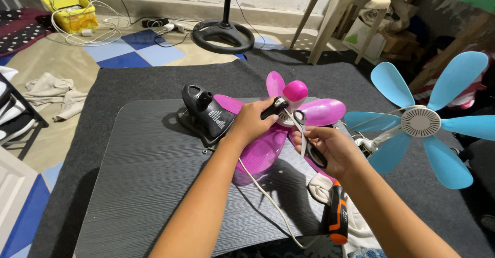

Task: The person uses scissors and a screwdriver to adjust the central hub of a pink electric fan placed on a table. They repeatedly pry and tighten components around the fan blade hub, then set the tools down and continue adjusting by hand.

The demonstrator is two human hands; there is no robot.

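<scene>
A pink fan blade assembly [314, 111] with a round pink hub cap [295, 90] lies on a dark board [149, 175]. My left hand [252, 119] grips a black part by the hub. My right hand [330, 147] holds black-handled scissors [305, 137], blades pointing up toward the hub. A black fan motor housing [209, 113] stands just left of the pink blades. A white cord [268, 198] runs from the fan toward me.
A blue fan blade set with a white hub [420, 121] lies at the right. An orange-and-black screwdriver [337, 214] rests on a white cloth [322, 188] near me. A fan stand base [223, 34], plastic chairs [343, 10], a yellow box [69, 11] and cables sit beyond.
</scene>
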